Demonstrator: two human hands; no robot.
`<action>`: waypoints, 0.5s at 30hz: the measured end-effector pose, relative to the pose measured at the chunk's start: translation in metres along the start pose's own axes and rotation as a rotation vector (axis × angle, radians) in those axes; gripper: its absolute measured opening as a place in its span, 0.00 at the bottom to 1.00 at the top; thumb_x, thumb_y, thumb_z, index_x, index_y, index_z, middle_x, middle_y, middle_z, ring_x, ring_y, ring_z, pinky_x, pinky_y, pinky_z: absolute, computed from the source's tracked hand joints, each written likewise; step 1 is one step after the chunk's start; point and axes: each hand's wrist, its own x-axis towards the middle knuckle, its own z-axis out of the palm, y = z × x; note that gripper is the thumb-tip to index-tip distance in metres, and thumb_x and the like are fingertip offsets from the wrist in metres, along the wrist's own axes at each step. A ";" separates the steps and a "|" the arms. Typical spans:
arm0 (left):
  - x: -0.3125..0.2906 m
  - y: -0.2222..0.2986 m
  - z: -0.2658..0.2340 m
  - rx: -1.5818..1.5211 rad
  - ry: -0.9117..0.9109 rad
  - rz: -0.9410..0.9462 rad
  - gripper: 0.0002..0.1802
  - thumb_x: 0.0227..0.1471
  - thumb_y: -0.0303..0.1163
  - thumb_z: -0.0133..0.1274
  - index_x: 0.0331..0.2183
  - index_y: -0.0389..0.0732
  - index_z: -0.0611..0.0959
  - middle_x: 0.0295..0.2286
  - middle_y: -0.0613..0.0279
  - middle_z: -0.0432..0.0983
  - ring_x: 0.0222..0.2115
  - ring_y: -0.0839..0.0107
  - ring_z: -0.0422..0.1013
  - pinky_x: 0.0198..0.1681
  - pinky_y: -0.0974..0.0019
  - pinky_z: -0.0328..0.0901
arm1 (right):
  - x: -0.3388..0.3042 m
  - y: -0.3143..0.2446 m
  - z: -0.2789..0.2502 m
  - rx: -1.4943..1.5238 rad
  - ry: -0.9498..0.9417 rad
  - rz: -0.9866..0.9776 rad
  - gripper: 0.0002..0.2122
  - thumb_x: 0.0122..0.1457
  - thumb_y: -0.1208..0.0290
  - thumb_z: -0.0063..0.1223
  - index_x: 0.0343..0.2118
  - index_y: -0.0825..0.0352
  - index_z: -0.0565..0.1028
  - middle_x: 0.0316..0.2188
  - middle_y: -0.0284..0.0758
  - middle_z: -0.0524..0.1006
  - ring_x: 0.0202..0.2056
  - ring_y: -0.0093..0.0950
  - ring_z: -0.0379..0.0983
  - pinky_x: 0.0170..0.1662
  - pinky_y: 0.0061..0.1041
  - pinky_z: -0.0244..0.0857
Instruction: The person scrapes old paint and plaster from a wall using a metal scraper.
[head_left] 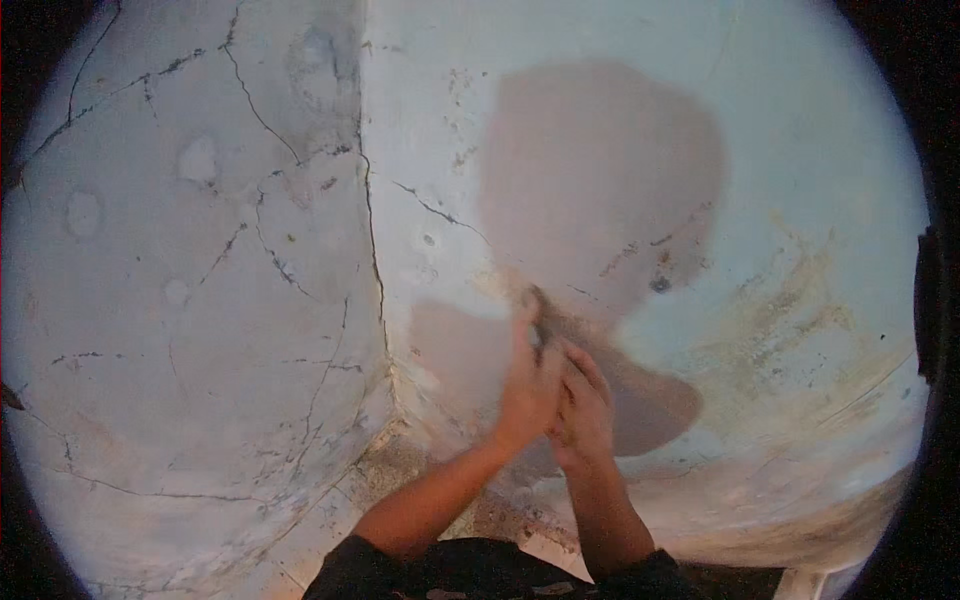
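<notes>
My two hands meet in front of a stained pale-blue wall (820, 200), just right of a cracked room corner. My left hand (535, 385) points upward, its fingers closed and blurred near the tips. Against it lies my right hand (588, 400), its fingers bent together beside the left palm. A small dark shape (541, 318) shows at the left fingertips; whether it is a held thing or shadow is not clear. Whatever sits between the palms is hidden. The fingertips are close to the wall; contact cannot be made out.
A second, greyer wall (200, 330) with long dark cracks and peeled spots stands at the left. Both walls meet at a cracked corner line (372, 240). Shadows of a head and arms fall on the right wall. Low down, a rough brown patch (395, 455) lies by the corner.
</notes>
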 end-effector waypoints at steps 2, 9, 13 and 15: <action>-0.012 0.003 0.011 0.169 0.016 0.218 0.34 0.68 0.34 0.46 0.68 0.35 0.55 0.42 0.50 0.75 0.40 0.68 0.74 0.46 0.61 0.70 | -0.017 -0.008 -0.019 -0.074 0.129 -0.057 0.13 0.68 0.69 0.53 0.52 0.67 0.75 0.31 0.33 0.80 0.16 0.17 0.69 0.14 0.17 0.58; 0.046 -0.040 -0.045 0.046 0.148 0.123 0.32 0.69 0.30 0.43 0.69 0.42 0.55 0.44 0.53 0.73 0.39 0.70 0.70 0.43 0.64 0.69 | 0.043 0.024 0.042 -0.082 -0.106 0.037 0.13 0.67 0.68 0.54 0.52 0.66 0.75 0.27 0.31 0.79 0.16 0.17 0.67 0.13 0.19 0.56; 0.049 -0.006 -0.035 -0.121 0.107 -0.010 0.30 0.69 0.28 0.42 0.68 0.41 0.57 0.38 0.57 0.74 0.35 0.75 0.69 0.39 0.70 0.68 | 0.053 0.017 0.030 -0.051 -0.174 0.090 0.13 0.67 0.67 0.55 0.52 0.65 0.75 0.26 0.30 0.78 0.15 0.16 0.65 0.13 0.20 0.54; 0.035 -0.009 -0.019 -0.106 0.109 0.008 0.30 0.68 0.28 0.42 0.68 0.40 0.56 0.37 0.58 0.74 0.35 0.76 0.69 0.39 0.71 0.67 | 0.036 0.004 0.018 -0.058 -0.101 0.114 0.14 0.68 0.67 0.54 0.53 0.66 0.75 0.27 0.30 0.78 0.15 0.16 0.66 0.13 0.19 0.55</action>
